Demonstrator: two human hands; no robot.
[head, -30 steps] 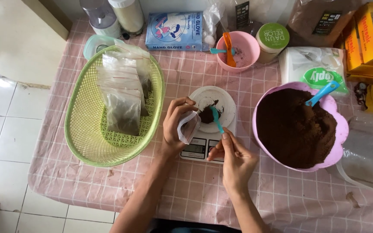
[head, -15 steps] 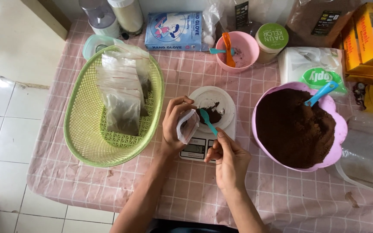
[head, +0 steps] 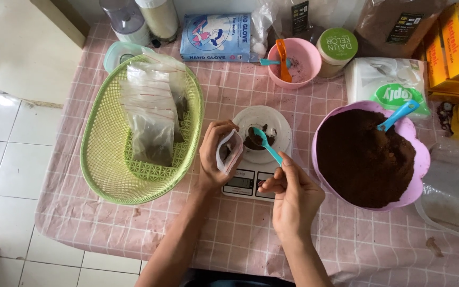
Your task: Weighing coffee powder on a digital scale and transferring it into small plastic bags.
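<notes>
While the right hand (head: 293,199) pinches the handle end of a small teal spoon (head: 266,144) between thumb and fingertips, its bowl dips into dark brown powder on the white round dish (head: 277,119) — that dish sits on a digital scale (head: 248,180), probably so portions can be weighed. Wrist comes in from 6 o'clock, fingers curled, spoon angled toward 11 o'clock. At 9 o'clock of the dish, the left hand (head: 213,157) grips a small clear zip pouch (head: 229,151), fingers wrapped round it, mouth held open and tilted toward the dish — seemingly held close to cut spilling. Forearm runs in from 6 o'clock, bent inward.

Further out at 3 o'clock, a pink flower-shaped bowl (head: 418,159) is heaped with the same powder, a blue scoop (head: 399,114) stuck in it, within easy reach. At 9 o'clock, a green plastic basket (head: 102,170) holds filled clear pouches (head: 152,114). Far side, 12 o'clock: a small pink bowl (head: 306,53) with orange and teal spoons, a green-lidded jar (head: 338,48), a blue box (head: 216,37). All rest on the pink checked tabletop (head: 229,239).
</notes>
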